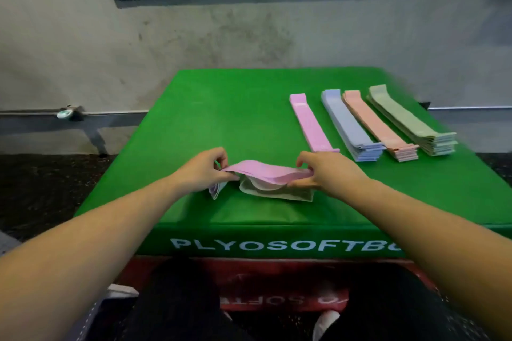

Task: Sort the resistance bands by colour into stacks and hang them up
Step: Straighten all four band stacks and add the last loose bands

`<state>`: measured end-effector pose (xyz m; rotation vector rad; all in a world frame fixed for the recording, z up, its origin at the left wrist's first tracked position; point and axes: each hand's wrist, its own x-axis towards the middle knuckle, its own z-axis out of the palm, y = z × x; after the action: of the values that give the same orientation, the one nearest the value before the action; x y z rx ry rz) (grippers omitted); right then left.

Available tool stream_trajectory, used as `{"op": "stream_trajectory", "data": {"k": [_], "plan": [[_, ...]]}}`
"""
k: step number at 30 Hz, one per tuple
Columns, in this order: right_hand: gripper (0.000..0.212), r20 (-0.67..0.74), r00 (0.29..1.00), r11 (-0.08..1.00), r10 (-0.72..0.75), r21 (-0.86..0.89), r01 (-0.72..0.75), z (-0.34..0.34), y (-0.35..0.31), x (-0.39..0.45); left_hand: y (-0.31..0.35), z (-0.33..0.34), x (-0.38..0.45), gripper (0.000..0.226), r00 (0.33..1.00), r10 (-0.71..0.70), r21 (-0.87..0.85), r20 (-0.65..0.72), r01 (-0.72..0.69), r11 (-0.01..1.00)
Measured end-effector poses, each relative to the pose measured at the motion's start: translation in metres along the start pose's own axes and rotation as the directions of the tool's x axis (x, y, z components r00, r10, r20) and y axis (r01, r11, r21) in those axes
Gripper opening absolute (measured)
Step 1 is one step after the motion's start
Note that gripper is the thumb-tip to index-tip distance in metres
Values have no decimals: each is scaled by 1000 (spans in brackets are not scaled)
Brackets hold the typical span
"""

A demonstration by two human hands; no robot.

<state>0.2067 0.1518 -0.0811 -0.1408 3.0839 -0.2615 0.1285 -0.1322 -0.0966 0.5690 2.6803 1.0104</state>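
Both hands, the left hand (pixel 203 171) and right hand (pixel 322 171), are pinching the ends of a pink band (pixel 266 173) above the green band (pixel 277 193) on the tabletop (pixel 235 119), so the slack, sagging middle is risking dragging it along toward the pink stack (pixel 311 126).

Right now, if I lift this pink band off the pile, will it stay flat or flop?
Probably flop: the pink band already sags and ripples between the left hand and right hand. It looks thin and light. It likely won't slide far on the green box top.
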Motion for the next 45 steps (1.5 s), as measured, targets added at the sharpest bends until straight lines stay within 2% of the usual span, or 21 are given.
{"op": "stream_trajectory", "data": {"k": [3,6,8,9,11,12,14,16,19,23,26,28,31,34,36,39,43,45], "plan": [[63,-60,998,999,1,52,2,-1,3,-2,-1,4,6,32,1000,13,12,-11,-13,1000],[60,-70,991,939,117,334,-87,-8,-2,-3,3,5,8,23,997,26,30,-68,-24,999],[47,-41,988,879,150,463,-114,-13,-3,-1,2,5,10,20,996,24,46,-90,-19,999],[36,-28,989,875,144,471,-114,-15,-3,0,1,6,11,21,996,19,40,-88,-15,999],[20,2,989,844,147,522,-126,-21,-4,1,-2,6,12,32,997,10,50,-71,-6,999],[19,20,985,792,172,591,-150,-24,-4,0,-2,6,12,39,998,9,71,-61,-4,997],[20,57,973,666,223,720,-195,-31,-4,-3,2,3,10,56,1000,21,123,-13,-20,992],[26,52,967,586,251,786,-195,-38,-3,-7,8,-2,7,76,996,52,180,70,-64,982],[32,27,953,559,302,805,-200,-47,-6,-11,15,-7,2,95,983,74,228,166,-112,967],[36,14,945,522,326,831,-192,-57,-13,-17,22,-2,-2,104,969,52,266,240,-117,957],[35,9,952,534,306,826,-179,-66,-19,-26,34,10,-7,103,978,84,251,190,-131,959],[36,-10,958,576,287,801,-164,-71,-22,-31,50,20,-13,104,982,158,167,105,-174,970],[37,-39,967,610,250,782,-126,-76,-25,-36,81,33,-22,87,962,273,-96,-9,-273,957],[35,-44,970,556,240,825,-100,-79,-28,-41,114,39,-29,57,935,351,-269,-60,-353,896],[31,-29,975,452,221,889,-76,-80,-30,-45,133,41,-35,45,928,356,-416,-114,-370,831],[37,44,980,217,194,972,-87,-84,-28,-54,151,41,-42,37,923,327,-487,-202,-385,784],[13,182,971,109,152,974,-199,-86,-23,-69,161,46,-41,18,924,259,-539,-283,-376,754],[8,209,969,-25,129,978,-207,-87,-20,-74,167,49,-43,15,938,234,-589,-255,-342,733]]}}
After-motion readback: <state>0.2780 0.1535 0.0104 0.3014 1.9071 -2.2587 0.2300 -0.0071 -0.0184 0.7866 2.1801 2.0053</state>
